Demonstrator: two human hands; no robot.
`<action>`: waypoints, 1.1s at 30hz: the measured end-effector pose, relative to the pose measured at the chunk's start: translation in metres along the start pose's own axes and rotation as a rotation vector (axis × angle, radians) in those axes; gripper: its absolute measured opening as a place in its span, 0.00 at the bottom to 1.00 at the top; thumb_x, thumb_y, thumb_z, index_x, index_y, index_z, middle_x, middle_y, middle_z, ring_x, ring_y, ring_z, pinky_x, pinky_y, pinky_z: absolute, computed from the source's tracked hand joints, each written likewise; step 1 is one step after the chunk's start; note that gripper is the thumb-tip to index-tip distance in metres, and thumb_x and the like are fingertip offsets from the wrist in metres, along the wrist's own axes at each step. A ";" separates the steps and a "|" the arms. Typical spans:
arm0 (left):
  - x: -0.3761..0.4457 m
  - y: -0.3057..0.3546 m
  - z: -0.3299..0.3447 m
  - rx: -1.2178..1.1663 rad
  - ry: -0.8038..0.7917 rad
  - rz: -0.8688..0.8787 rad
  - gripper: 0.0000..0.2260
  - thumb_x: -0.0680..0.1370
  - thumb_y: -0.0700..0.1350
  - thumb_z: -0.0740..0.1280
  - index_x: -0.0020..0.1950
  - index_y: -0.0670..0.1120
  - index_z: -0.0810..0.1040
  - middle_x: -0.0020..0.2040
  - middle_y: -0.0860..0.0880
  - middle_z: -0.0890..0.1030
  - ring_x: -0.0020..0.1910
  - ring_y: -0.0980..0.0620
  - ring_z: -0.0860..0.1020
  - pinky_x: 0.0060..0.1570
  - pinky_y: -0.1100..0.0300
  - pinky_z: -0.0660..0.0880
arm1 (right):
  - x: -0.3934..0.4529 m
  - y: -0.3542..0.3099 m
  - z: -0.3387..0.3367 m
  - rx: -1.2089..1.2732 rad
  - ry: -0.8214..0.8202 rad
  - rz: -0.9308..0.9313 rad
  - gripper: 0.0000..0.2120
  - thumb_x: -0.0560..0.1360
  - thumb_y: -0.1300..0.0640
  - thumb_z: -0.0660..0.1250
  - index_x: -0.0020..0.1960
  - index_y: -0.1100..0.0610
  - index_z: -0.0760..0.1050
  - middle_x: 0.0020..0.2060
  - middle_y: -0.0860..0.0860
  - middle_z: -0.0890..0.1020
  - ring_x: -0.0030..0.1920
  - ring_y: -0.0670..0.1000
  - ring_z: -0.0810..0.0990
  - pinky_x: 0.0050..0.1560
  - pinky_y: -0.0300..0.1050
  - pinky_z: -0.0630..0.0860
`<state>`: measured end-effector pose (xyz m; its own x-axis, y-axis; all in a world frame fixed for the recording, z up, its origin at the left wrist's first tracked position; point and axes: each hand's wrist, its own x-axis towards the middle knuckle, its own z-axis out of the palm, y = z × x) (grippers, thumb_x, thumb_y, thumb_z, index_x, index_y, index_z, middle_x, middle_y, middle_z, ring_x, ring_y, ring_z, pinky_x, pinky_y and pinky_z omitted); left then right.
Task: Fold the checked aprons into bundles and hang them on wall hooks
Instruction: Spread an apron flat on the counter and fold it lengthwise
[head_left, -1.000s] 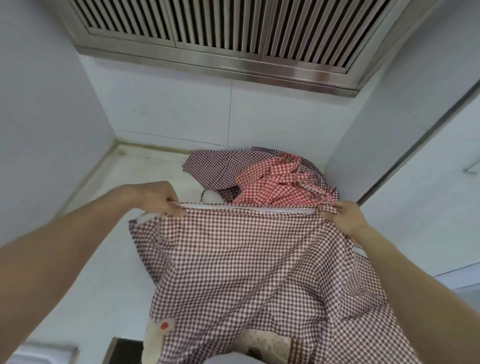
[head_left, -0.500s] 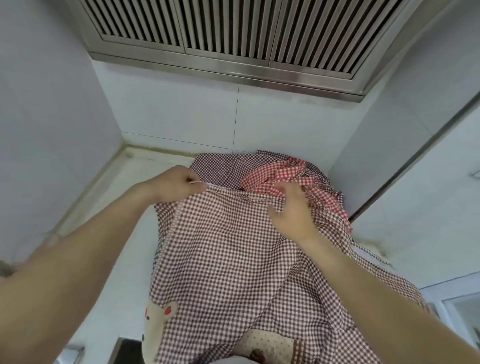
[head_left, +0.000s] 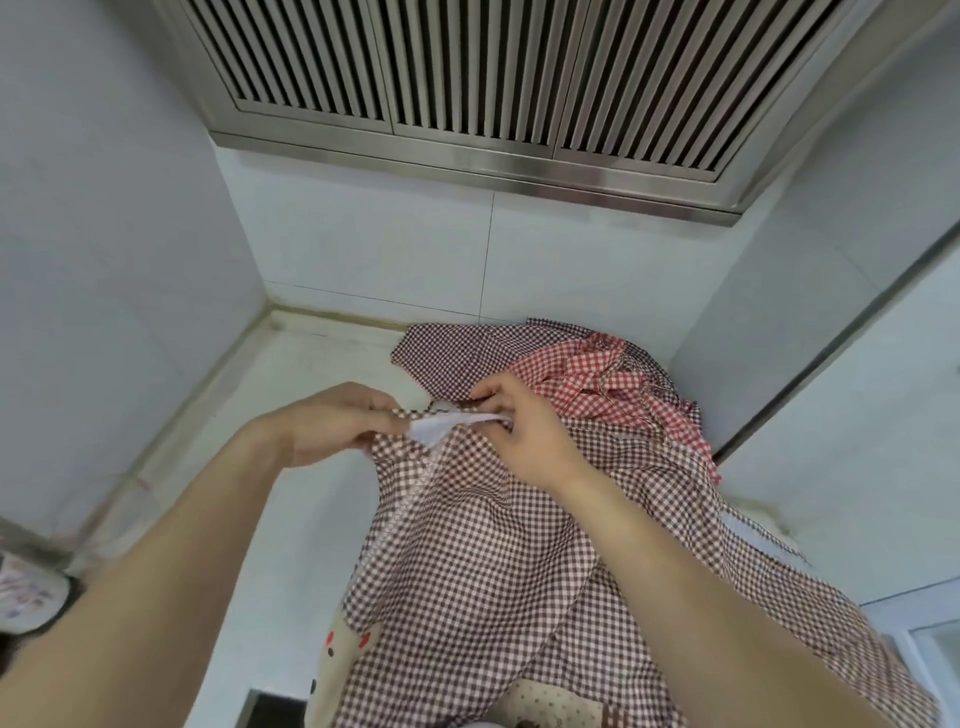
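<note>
From the head camera I see my left hand (head_left: 332, 423) and right hand (head_left: 519, 431) close together, fingers pinching the white-trimmed top edge of the brown checked apron (head_left: 493, 561), which drapes over the white table (head_left: 291, 545) before a red checked apron (head_left: 613, 384).
</note>
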<state>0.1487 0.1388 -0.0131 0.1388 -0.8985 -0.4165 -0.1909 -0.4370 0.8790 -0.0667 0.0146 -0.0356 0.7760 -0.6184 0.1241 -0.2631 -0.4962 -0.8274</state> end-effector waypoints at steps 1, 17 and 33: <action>0.000 -0.006 0.002 -0.036 0.076 0.025 0.09 0.78 0.42 0.69 0.47 0.35 0.80 0.45 0.42 0.81 0.47 0.47 0.78 0.54 0.51 0.73 | 0.000 -0.001 -0.002 -0.015 -0.021 -0.012 0.11 0.77 0.59 0.70 0.55 0.48 0.73 0.48 0.41 0.82 0.50 0.41 0.81 0.55 0.37 0.77; -0.005 0.018 0.036 -0.357 0.512 0.207 0.09 0.80 0.43 0.68 0.41 0.45 0.82 0.41 0.49 0.85 0.41 0.53 0.82 0.43 0.59 0.76 | 0.006 -0.025 -0.005 0.032 -0.177 0.105 0.26 0.82 0.41 0.57 0.49 0.62 0.81 0.47 0.57 0.84 0.47 0.56 0.83 0.55 0.56 0.78; -0.028 0.014 0.054 -0.245 0.580 0.263 0.04 0.78 0.39 0.70 0.49 0.45 0.85 0.42 0.47 0.87 0.43 0.49 0.85 0.44 0.55 0.82 | 0.004 -0.019 -0.006 0.128 -0.052 0.079 0.18 0.69 0.47 0.78 0.54 0.51 0.76 0.50 0.45 0.82 0.48 0.45 0.83 0.51 0.42 0.81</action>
<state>0.0901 0.1562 -0.0017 0.6297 -0.7752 -0.0502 -0.0734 -0.1236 0.9896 -0.0620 0.0182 -0.0164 0.7852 -0.6185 0.0301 -0.2520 -0.3636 -0.8968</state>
